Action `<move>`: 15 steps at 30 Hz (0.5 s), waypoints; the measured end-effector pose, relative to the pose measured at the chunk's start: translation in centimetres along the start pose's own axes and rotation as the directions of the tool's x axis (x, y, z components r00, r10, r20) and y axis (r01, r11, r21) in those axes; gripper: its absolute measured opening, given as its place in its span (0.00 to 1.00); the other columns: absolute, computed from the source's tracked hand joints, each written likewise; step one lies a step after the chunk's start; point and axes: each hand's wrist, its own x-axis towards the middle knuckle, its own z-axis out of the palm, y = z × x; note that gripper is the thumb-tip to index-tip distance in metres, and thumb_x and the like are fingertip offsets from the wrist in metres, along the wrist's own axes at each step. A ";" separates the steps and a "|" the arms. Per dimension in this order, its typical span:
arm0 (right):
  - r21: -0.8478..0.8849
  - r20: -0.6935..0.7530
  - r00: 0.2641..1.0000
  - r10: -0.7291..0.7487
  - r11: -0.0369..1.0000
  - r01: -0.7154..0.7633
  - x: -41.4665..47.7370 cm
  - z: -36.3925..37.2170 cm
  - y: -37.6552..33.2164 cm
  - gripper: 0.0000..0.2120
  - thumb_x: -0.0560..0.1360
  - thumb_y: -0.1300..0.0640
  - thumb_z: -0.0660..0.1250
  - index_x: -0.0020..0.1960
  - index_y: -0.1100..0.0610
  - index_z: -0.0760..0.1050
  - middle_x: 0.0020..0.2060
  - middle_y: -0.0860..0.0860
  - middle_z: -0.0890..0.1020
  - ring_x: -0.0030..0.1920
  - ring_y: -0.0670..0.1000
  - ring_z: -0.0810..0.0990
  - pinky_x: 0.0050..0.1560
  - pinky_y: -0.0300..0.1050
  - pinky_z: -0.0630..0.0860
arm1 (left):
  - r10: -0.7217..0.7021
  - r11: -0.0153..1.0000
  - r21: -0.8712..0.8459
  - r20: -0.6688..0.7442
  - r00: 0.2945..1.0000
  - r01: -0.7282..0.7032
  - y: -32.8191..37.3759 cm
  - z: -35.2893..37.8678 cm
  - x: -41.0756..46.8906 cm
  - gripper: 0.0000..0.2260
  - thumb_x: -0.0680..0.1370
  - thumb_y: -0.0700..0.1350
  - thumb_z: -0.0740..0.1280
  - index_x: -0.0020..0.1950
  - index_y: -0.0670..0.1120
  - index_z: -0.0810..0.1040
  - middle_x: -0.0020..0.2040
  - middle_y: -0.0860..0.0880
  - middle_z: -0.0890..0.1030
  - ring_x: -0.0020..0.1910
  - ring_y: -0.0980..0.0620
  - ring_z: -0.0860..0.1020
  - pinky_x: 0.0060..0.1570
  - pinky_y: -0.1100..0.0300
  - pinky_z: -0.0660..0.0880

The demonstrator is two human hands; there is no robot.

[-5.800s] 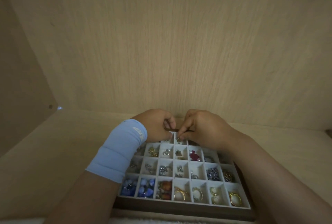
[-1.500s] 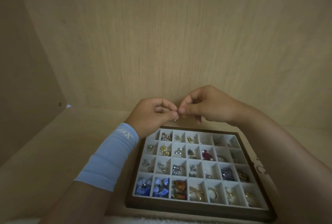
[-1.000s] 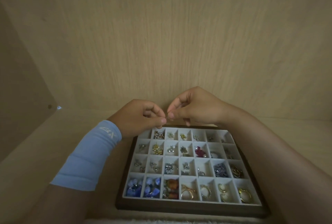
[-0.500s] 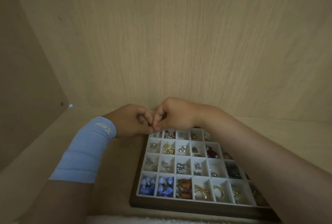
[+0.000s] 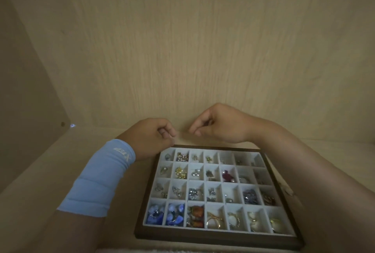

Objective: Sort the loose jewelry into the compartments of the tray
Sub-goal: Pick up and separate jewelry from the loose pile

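A dark-framed tray [image 5: 145,196] with white compartments lies on the shelf floor, holding blue stones [image 5: 156,215], orange beads [image 5: 196,213], gold rings [image 5: 213,220], gold studs [image 5: 179,172] and a dark red piece [image 5: 227,175]. My left hand [image 5: 151,137], with a light blue wrist sleeve, hovers at the tray's far left corner with thumb and forefinger pinched. My right hand [image 5: 221,125] hovers behind the far edge, also pinching. Whatever they pinch is too small to make out. A small loose ring [image 5: 288,191] lies right of the tray beside my right forearm.
The tray sits inside a light wooden cabinet: a back wall [image 5: 192,50] close behind the hands and a side wall [image 5: 24,100] on the left. Bare shelf floor [image 5: 50,171] stretches left of the tray. A white fluffy edge [image 5: 142,251] shows at the bottom.
My hands, whose fingertips met over the tray's far left corner on a tiny piece, have pulled apart sideways. The right hand has also risen a little.
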 end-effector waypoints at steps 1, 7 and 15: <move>0.023 -0.032 0.999 0.015 1.000 -0.014 -1.1 -1.0 0.6 0.08 0.78 0.59 0.70 0.55 0.53 0.85 0.43 0.38 0.84 0.38 0.28 0.78 0.41 0.23 0.69 | 0.021 1.000 0.002 -0.004 1.000 -0.021 0.7 0.4 0.0 0.05 0.74 0.43 0.71 0.45 0.53 0.81 0.39 0.55 0.79 0.31 0.65 0.73 0.41 0.66 0.72; 0.127 -0.204 0.964 0.169 0.981 -0.146 -8.4 -4.7 6.0 0.06 0.77 0.63 0.71 0.50 0.55 0.85 0.33 0.41 0.82 0.27 0.33 0.75 0.31 0.25 0.69 | 0.117 0.991 -0.069 0.006 0.993 -0.117 5.6 3.8 0.7 0.04 0.74 0.44 0.71 0.45 0.53 0.81 0.41 0.55 0.81 0.37 0.59 0.77 0.45 0.62 0.77; 0.087 -0.165 0.924 0.344 0.939 -0.334 -14.8 -6.6 12.5 0.07 0.75 0.63 0.73 0.47 0.51 0.85 0.35 0.49 0.82 0.26 0.45 0.75 0.32 0.34 0.73 | 0.235 0.972 -0.025 0.132 0.963 -0.234 12.6 10.4 3.7 0.07 0.75 0.43 0.69 0.47 0.56 0.82 0.40 0.59 0.81 0.44 0.54 0.79 0.52 0.59 0.77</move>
